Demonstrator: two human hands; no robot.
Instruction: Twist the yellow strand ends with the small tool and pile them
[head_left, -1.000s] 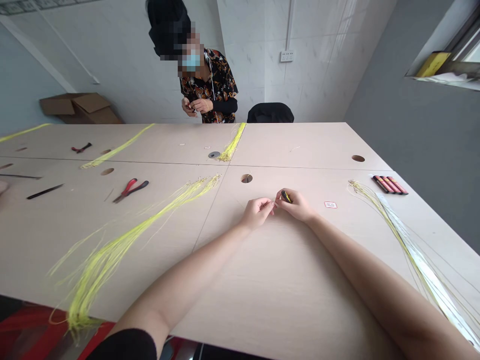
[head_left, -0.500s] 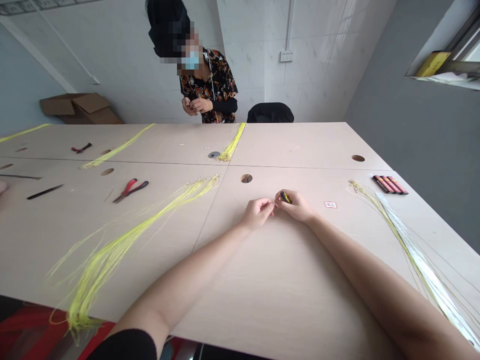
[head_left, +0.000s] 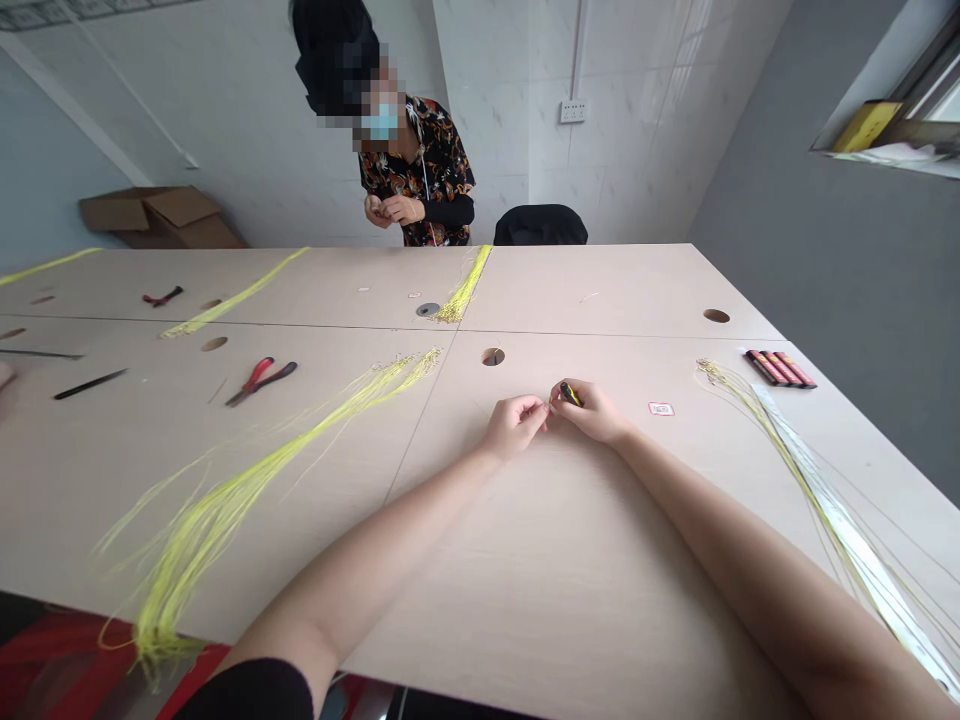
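Observation:
Near the middle of the table, my left hand (head_left: 517, 422) pinches something too small to make out between thumb and fingertips. Touching it or nearly so, my right hand (head_left: 594, 412) is closed around a small tool with a black and yellow handle (head_left: 571, 394); its working end is hidden by my fingers. Left of my hands lies a long bundle of yellow cords (head_left: 300, 440), with small fittings at its far end. To the right, a thinner bundle of cords (head_left: 776, 440) runs beside a pale strip (head_left: 817, 490). A small red-bordered label (head_left: 661, 409) lies close to my right hand.
Red-and-black-handled pliers (head_left: 261, 380) and a black thin tool (head_left: 90, 384) lie to the left. Several red and black cylinders (head_left: 780, 369) sit at the right. The table has round holes (head_left: 493, 357). Across it stands a person (head_left: 420, 170), hands together, beside a black chair (head_left: 541, 225).

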